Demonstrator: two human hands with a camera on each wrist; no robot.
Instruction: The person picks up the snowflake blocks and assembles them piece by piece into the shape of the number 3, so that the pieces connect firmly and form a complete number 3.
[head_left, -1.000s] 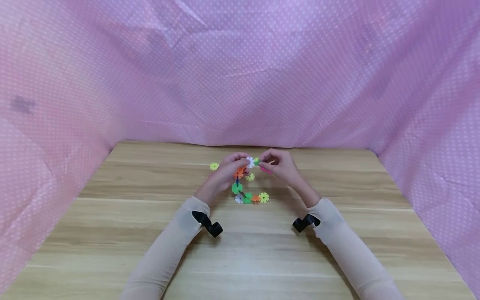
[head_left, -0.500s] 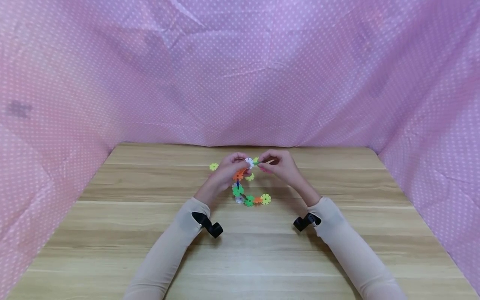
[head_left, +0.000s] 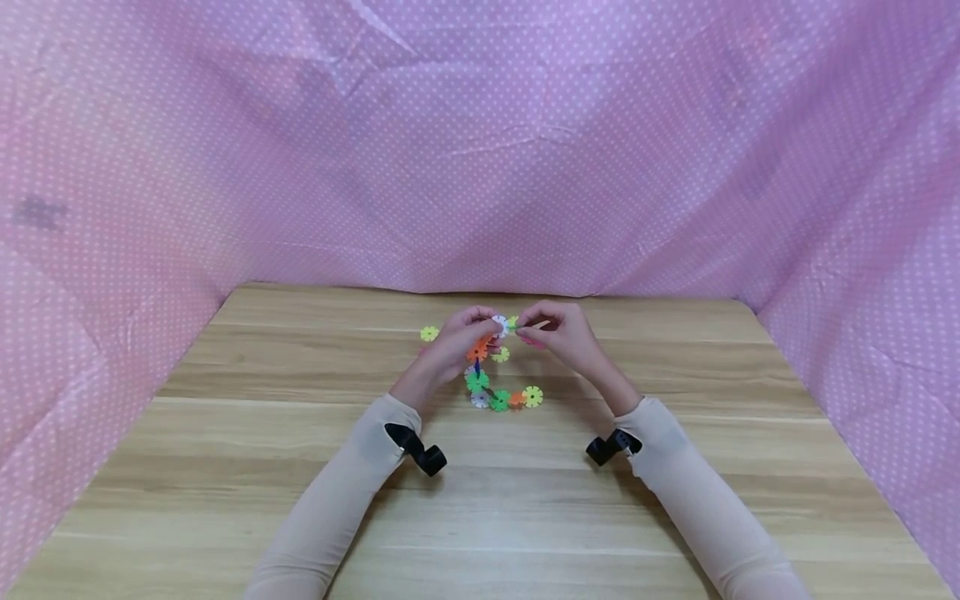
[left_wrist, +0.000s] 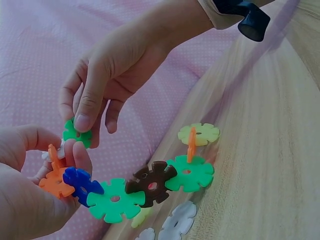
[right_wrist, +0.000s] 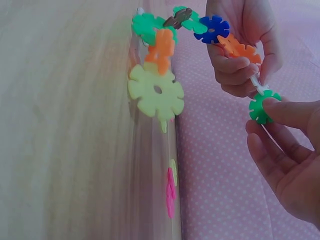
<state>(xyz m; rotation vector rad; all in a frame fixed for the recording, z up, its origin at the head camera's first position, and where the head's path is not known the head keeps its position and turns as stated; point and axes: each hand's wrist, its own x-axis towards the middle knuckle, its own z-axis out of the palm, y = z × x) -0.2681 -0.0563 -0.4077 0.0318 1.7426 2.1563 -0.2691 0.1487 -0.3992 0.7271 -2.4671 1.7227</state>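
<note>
So your right hand (head_left: 564,333) has the green disc (right_wrist: 257,111) pinched between thumb and fingers, and your left hand (head_left: 450,343) has its grip closed round one end of the chain (left_wrist: 106,204), by the white disc (head_left: 499,322). What matters here imo is how those two discs meet: from the head cam the green one sits just right of the white one, in the gap between your hands, so neither hand's really nearer. They're crossed as well, since the right wrist cam shows the green mostly face-on and the white edge-on. Looks like they're touching, but I can't tell if the slots are properly seated. The chain's long run curves from your left hand back toward you, then off to your right, through the blue link (left_wrist: 79,181) and brown link (left_wrist: 162,175) to the yellow disc (right_wrist: 146,99) at the far end. There's a loose pink piece (right_wrist: 170,197) on the table (head_left: 525,508) too. Brands, labels, writing? None I can read anywhere, and the cloth (head_left: 480,150) behind is just pink with white dots.
</note>
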